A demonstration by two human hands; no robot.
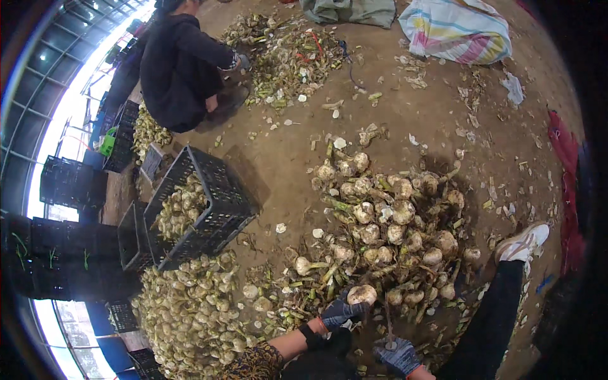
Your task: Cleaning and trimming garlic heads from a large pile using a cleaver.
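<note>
- My left hand (342, 311), in a dark grey glove, grasps one garlic bulb (361, 295) with its pale, round face turned upward; the bulb is at the near edge of a heap of garlic (396, 228).
- My right hand (398, 358), in a lighter grey glove, is just to the right and nearer to me; its fingers curl about a thin brownish strip (388, 320), which points away from me beside the bulb. I cannot tell whether it is a tool or a stalk.
- The heap in front of me shows bulbs with roots and greenish stalks, tangled together on the brown ground (285, 171).
- To my left lies a broad pile of pale bulbs (190, 310), mostly with short stems.
- Beyond that pile stands a black plastic crate (223, 229), partly filled with bulbs.
- My dark trouser leg (486, 320) stretches to the right of the heap and ends in a white shoe (524, 243).
- Farther off, at upper left, a co-worker (180, 69) in dark clothes squats beside another heap of garlic and scraps (291, 63).
- At the top lie a striped white sack (455, 30) and a grey-green sack (354, 11); a red cloth (563, 152) lies at far right.
</note>
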